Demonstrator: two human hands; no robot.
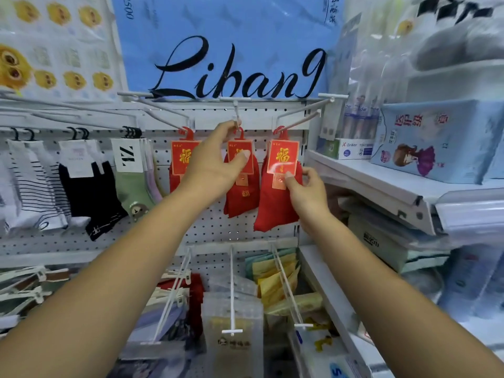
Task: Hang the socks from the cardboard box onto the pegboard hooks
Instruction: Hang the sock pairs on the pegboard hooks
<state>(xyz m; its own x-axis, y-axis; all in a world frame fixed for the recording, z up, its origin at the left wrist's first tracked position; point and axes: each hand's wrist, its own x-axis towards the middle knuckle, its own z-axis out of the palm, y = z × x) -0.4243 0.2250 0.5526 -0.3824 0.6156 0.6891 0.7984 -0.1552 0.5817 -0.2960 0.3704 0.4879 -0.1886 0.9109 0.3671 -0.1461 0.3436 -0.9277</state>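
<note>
Three packs of red socks with red and gold cards hang from white hooks on the white pegboard (pixel 218 227). My left hand (pixel 218 159) grips the card and red hanger of the middle pack (pixel 244 192), thumb across the card, fingers up at the hook (pixel 236 113). My right hand (pixel 302 186) pinches the lower edge of the card on the right pack (pixel 275 205). The left pack (pixel 178 162) hangs partly behind my left hand. The cardboard box is out of view.
Striped, black and green socks (pixel 90 186) hang to the left. Long empty pegs (pixel 231 290) jut out below over bagged goods. A shelf (pixel 381 184) with boxes stands at the right. A blue "Liban9" pack (pixel 226 50) sits above.
</note>
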